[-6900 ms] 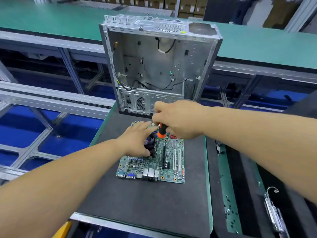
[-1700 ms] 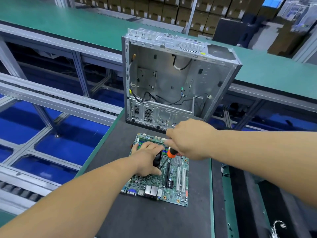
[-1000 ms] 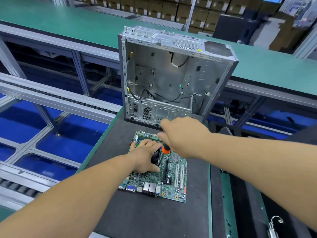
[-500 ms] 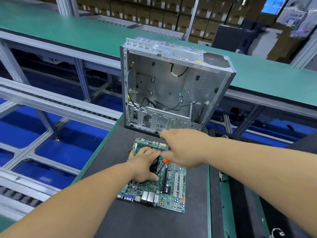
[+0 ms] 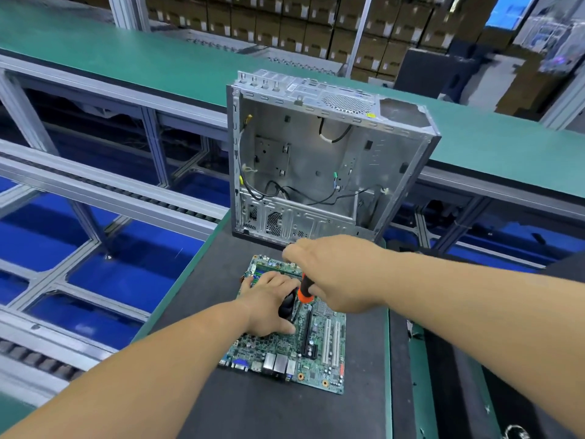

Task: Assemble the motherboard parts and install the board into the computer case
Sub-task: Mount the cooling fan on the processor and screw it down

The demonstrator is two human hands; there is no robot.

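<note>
Far left, an aluminium conveyor frame (image 5: 104, 198) with rollers runs past blue floor panels below. A long green belt surface (image 5: 158, 61) crosses behind, with stacked cardboard boxes (image 5: 259, 20) beyond it.

On the dark mat of the bench (image 5: 285, 413) lies the green motherboard (image 5: 319, 350), flat, its rear ports facing the near edge and 2 white slots along its right side. The left hand (image 5: 269, 307) presses down on the board's middle, fingers curved over a black cooler (image 5: 287, 307) and thumb lying on the board; the hand hides most of the cooler. Just right of it, the right hand (image 5: 338, 274) is closed around a screwdriver (image 5: 305, 291) with an orange and black handle, pointing down at the board beside the cooler; the tip is hidden between the hands.

Behind the board stands the open metal computer case (image 5: 316, 160), upright on the bench's far edge, its open side facing the camera, loose black cables inside. The right forearm crosses in front of the bench's right edge, where a green strip (image 5: 418, 375) runs.
</note>
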